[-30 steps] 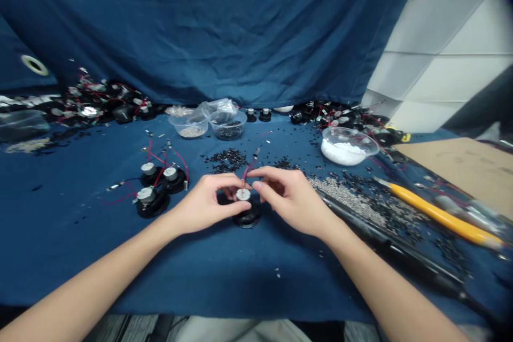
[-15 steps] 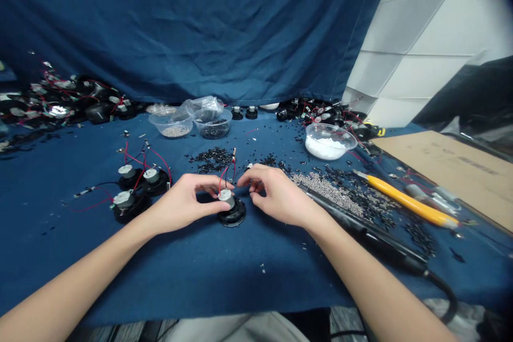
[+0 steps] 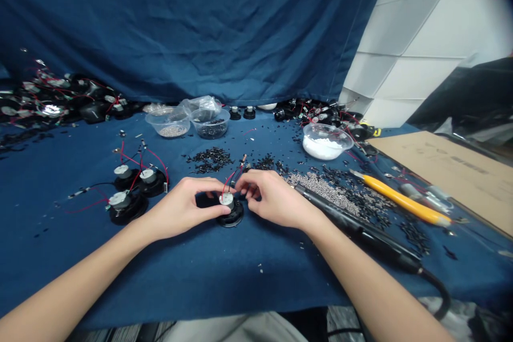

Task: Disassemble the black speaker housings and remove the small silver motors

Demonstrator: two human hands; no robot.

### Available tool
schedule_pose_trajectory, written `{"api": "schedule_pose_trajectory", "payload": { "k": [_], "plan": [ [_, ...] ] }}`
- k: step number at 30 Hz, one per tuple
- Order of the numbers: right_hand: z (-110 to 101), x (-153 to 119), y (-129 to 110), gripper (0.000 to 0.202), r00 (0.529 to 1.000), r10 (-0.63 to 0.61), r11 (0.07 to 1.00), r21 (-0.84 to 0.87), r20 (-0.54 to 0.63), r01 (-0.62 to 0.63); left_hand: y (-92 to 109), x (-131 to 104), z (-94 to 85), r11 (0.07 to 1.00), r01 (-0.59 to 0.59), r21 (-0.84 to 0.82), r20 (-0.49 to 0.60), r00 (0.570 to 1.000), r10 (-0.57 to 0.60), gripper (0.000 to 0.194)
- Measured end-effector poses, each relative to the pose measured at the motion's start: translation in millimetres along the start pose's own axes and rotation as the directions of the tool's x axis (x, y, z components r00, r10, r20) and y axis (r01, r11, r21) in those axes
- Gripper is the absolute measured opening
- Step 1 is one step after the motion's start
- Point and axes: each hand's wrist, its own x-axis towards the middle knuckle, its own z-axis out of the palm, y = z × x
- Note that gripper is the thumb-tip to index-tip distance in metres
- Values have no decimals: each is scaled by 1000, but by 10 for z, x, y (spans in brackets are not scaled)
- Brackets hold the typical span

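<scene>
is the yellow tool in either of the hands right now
No, the yellow tool lies on the blue cloth, apart from both hands.

Single head-worn view, looking forward and down, close over table [image 3: 224,272] (fabric-draped)

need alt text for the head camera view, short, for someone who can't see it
Two bare hands meet over a small black round motor unit with a silver cap and red wires on a blue cloth table: the left hand steadies it, the right hand pinches at its wires. Three similar units sit to the left; a yellow tool lies to the right.
</scene>
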Motion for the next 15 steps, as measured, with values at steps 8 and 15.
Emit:
{"api": "schedule_pose_trajectory", "payload": {
  "k": [8, 15],
  "plan": [
    [-14, 13, 3, 12, 988, 117, 978, 163, 99, -132, -10, 19, -1, 998, -62, -9, 8, 998, 62, 23],
    [-39, 29, 28, 13, 967, 160, 921, 322, 200, -219, -60, 39, 6, 994, -8, -106, 6, 1000, 9, 22]
  ]
}}
